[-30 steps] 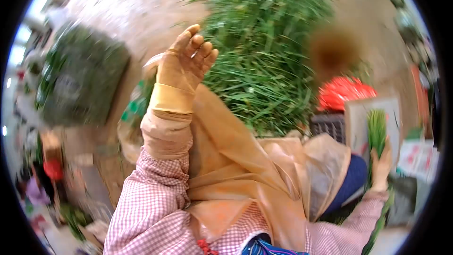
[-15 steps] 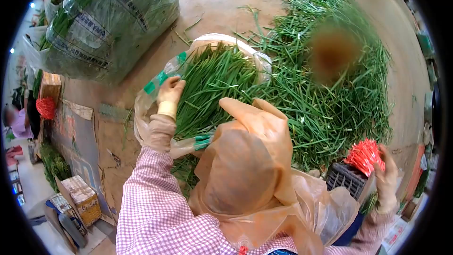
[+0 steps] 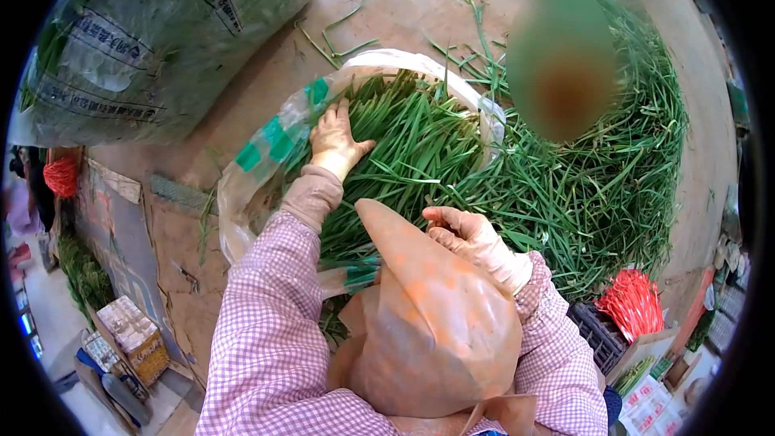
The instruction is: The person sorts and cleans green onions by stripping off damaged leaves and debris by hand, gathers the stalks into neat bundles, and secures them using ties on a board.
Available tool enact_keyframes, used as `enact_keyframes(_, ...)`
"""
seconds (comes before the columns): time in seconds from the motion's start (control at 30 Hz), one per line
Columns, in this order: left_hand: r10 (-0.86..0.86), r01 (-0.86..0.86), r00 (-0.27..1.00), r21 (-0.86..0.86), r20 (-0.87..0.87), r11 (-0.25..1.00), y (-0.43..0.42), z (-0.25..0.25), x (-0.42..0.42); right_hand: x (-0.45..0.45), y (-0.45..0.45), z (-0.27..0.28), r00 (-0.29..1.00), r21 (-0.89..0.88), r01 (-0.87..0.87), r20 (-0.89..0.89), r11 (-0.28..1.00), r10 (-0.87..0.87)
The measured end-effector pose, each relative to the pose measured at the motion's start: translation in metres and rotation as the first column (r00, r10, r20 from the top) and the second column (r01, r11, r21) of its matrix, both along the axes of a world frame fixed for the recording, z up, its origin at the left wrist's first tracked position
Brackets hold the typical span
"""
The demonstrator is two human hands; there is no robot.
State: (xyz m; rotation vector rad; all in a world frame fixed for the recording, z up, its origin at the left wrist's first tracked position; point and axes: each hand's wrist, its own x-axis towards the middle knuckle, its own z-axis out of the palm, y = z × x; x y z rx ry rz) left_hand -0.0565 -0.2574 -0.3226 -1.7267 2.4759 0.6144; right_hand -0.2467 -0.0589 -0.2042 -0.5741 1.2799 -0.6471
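My left hand (image 3: 337, 141) lies on long green leaves (image 3: 404, 125), which look like garlic chives, with its fingers and thumb spread. The leaves sit inside an open clear plastic bag (image 3: 270, 145) with green print and a white rim. In front of my lap, my right hand (image 3: 472, 242) is curled, thumb and fingers drawn together; what they hold, if anything, is hidden. A large loose heap of the same leaves (image 3: 597, 202) spreads to the right of the bag. Between my arms bulges a tan plastic apron (image 3: 440, 315) with orange stains.
A big filled plastic sack (image 3: 161, 48) of greens stands at upper left. Red ties (image 3: 634, 303) rest by a dark crate (image 3: 597, 335) at lower right; another red bundle (image 3: 60, 178) is at far left. A box (image 3: 133, 339) stands lower left.
My right hand has come from the red ties at the lower right to in front of my lap. My left hand has moved from the bag's edge onto the leaves and spread out.
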Motion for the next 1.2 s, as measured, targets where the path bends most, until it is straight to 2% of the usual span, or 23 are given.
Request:
enact_keyframes(0.07,0.071,-0.063,0.994,-0.095,0.084,0.993,0.012,-0.004,-0.008,0.0,0.008,-0.015,0.999,-0.004,0.008,-0.04,1.0,-0.008)
enact_keyframes(0.13,0.062,-0.056,0.995,-0.085,0.072,0.995,0.015,0.003,-0.012,0.003,0.009,-0.022,0.997,-0.006,0.016,-0.079,1.0,-0.017)
enact_keyframes(0.2,0.099,-0.129,0.977,0.154,0.188,0.98,0.011,0.024,-0.018,0.014,0.006,-0.024,0.991,0.094,0.126,0.029,0.988,-0.129)
enact_keyframes(0.27,0.093,-0.13,0.974,0.172,0.208,0.977,0.004,0.017,-0.018,0.025,0.001,-0.027,0.99,0.088,0.126,0.056,0.988,-0.131)
enact_keyframes(0.33,0.142,-0.173,0.98,0.241,0.141,0.955,-0.004,0.014,-0.018,0.032,-0.004,-0.029,0.988,0.083,0.129,0.079,0.988,-0.136)
enact_keyframes(0.4,0.263,-0.209,0.957,0.329,-0.126,0.921,-0.013,0.003,-0.004,0.034,-0.007,-0.03,0.995,0.095,0.061,0.068,0.994,-0.068)
enact_keyframes(0.47,0.246,-0.16,0.908,0.263,-0.339,0.952,-0.014,-0.023,0.018,0.034,-0.005,-0.03,0.993,0.102,0.088,0.072,0.991,-0.096)
enact_keyframes(0.5,0.278,-0.151,0.837,0.288,-0.472,0.946,-0.007,-0.007,0.021,0.031,-0.002,-0.033,0.993,0.097,0.103,0.046,0.99,-0.108)
enact_keyframes(0.67,0.356,-0.177,0.743,0.346,-0.567,0.921,0.003,0.012,0.046,0.026,0.004,-0.045,0.963,0.19,0.248,0.06,0.95,-0.263)
enact_keyframes(0.73,0.382,-0.197,0.703,0.352,-0.6,0.915,0.004,0.019,0.053,0.028,0.001,-0.041,0.959,0.178,0.261,0.06,0.949,-0.276)
enact_keyframes(0.8,0.468,-0.244,0.55,0.403,-0.691,0.882,-0.003,0.022,0.066,0.028,-0.001,-0.04,0.963,0.157,0.255,0.051,0.954,-0.265)
enact_keyframes(0.83,0.568,-0.291,0.384,0.488,-0.728,0.823,-0.009,0.018,0.072,0.029,0.001,-0.043,0.95,0.143,0.298,0.058,0.944,-0.308)
enact_keyframes(0.87,0.733,-0.297,0.11,0.682,-0.671,0.669,-0.009,0.018,0.082,0.028,0.002,-0.044,0.933,0.159,0.336,0.076,0.928,-0.351)
enact_keyframes(0.93,0.778,-0.106,-0.122,0.788,-0.616,0.607,-0.019,0.04,0.097,0.022,-0.004,-0.033,0.9,0.15,0.403,0.111,0.903,-0.421)
enact_keyframes(1.0,0.76,-0.07,-0.141,0.772,-0.634,0.632,-0.032,0.055,0.114,0.009,-0.002,-0.04,0.915,-0.042,0.401,0.054,0.915,-0.399)
enact_keyframes(1.07,0.846,0.303,-0.316,0.799,-0.43,0.519,-0.041,0.062,0.128,-0.001,-0.018,-0.024,0.872,-0.073,0.489,0.037,0.869,-0.488)
enact_keyframes(1.1,0.893,0.387,-0.303,0.813,-0.333,0.435,-0.041,0.078,0.121,-0.008,-0.029,-0.017,0.863,-0.139,0.504,0.046,0.852,-0.503)
enact_keyframes(1.13,0.891,0.388,-0.306,0.811,-0.334,0.437,-0.04,0.091,0.111,-0.014,-0.041,-0.014,0.864,-0.243,0.5,0.074,0.831,-0.498)
enact_keyframes(1.17,0.899,0.394,-0.155,0.809,-0.409,0.436,-0.04,0.104,0.101,-0.018,-0.053,-0.005,0.895,-0.389,0.422,0.036,0.819,-0.444)
enact_keyframes(1.2,0.881,0.4,0.0,0.807,-0.473,0.434,-0.038,0.116,0.087,-0.014,-0.069,0.005,0.907,-0.402,0.401,0.048,0.823,-0.418)
